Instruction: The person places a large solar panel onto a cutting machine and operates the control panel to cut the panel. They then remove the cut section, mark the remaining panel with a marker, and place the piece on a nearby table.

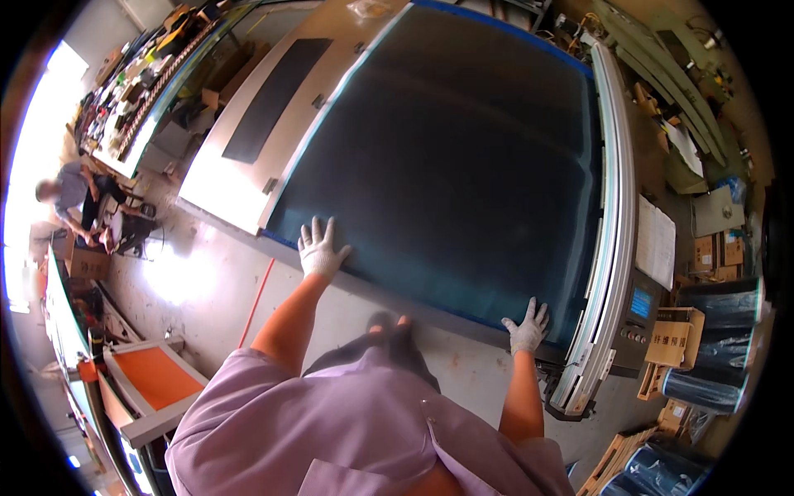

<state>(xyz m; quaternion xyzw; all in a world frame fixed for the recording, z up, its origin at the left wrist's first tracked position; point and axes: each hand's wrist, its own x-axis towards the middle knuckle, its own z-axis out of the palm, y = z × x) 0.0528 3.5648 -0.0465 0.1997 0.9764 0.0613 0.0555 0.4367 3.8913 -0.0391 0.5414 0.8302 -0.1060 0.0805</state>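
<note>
A large dark sheet point(463, 140) lies flat on a wide machine bed with a blue-edged border. My left hand point(320, 250), in a white glove, rests with fingers spread on the sheet's near left edge. At the near right corner of the same sheet my right hand point(528, 326), also gloved in white, presses flat with fingers apart. Neither hand grips anything. My lilac sleeves and shirt fill the lower middle of the view.
A metal rail point(608, 248) and a control panel with a small screen point(638, 307) flank the bed's right side. Dark rolls point(719, 331) and cardboard boxes point(674, 337) stand at right. An orange-topped table point(153, 376) is lower left. Another person point(78, 198) works far left.
</note>
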